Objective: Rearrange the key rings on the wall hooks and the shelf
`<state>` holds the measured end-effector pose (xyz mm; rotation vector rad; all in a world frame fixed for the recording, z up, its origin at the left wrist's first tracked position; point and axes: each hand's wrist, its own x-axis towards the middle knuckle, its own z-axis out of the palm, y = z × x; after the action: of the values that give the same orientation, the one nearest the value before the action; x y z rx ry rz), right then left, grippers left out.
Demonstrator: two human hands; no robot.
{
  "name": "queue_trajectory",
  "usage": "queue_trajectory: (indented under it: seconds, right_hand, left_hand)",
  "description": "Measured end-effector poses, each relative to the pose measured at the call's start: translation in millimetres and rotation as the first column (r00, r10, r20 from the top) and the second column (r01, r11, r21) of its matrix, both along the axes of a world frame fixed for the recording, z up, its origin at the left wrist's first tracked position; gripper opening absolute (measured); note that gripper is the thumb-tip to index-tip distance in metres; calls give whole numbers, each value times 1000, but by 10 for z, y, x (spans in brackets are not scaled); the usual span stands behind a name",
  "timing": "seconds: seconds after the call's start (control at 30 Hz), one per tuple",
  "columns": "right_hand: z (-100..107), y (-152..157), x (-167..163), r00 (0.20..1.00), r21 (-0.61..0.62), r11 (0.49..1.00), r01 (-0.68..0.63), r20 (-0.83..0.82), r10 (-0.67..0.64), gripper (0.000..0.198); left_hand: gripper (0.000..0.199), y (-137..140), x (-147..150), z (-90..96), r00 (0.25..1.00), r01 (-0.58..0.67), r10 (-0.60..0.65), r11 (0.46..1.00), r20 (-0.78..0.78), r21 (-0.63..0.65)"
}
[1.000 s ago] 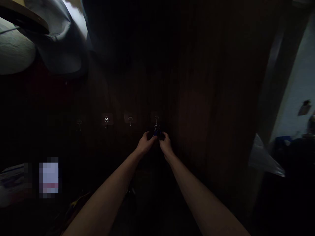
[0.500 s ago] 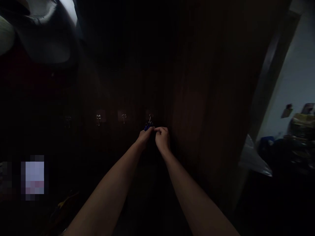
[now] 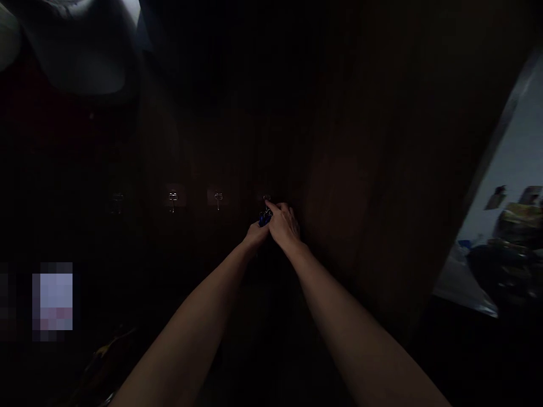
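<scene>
A small blue thing with bits of bright metal (image 3: 265, 217) (a bunch of keys or a clip, too dark to tell which) sits just below the rightmost wall hook (image 3: 267, 199), near the middle of the view, against a dark wooden panel (image 3: 360, 169). Both hands meet on it. The right hand (image 3: 284, 225) lies over it from the right, fingers curled and pinched narrowly on its upper part, fingertips right by the hook. The left hand (image 3: 255, 234) closes on it from below and left, mostly hidden behind the right hand, so how firmly it grips cannot be told.

To the left on the same panel runs a row of further hooks: one (image 3: 218, 198) near, another (image 3: 172, 199) beyond, and a faint one (image 3: 117, 200) further off, all bare. A pale rounded shape (image 3: 80, 51) hangs at upper left. At far right, past the panel's edge, a lit wall (image 3: 515, 169) and cluttered things (image 3: 509, 249) show.
</scene>
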<state>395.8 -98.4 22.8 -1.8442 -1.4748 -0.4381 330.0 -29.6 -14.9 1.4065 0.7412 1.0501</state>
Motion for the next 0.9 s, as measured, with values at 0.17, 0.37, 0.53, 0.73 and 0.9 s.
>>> queue_trajectory:
  seconds: [0.17, 0.37, 0.53, 0.73, 0.9]
  right_hand:
    - [61, 37, 50, 999, 1, 999, -34, 3, 34, 50]
    - [270, 155, 217, 983, -70, 990, -122, -150, 111, 42]
    - [354, 295, 312, 941, -28, 974, -227, -265, 211, 35]
    - [278, 327, 310, 951, -6, 984, -177, -257, 170, 45]
    - [205, 242, 288, 957, -18, 983, -183, -232, 174, 55]
  left_hand:
    - [28, -29, -39, 32, 999, 1, -1, 1000, -34, 7]
    - [21, -142, -65, 226, 999, 8, -7, 1000, -43, 13]
    - [20, -270, -153, 411, 998, 67, -67, 997, -15, 37]
    - [13, -439, -510, -76, 994, 49, -53, 998, -94, -44]
    - [12, -466, -561, -301, 989, -50, 44, 998, -144, -44]
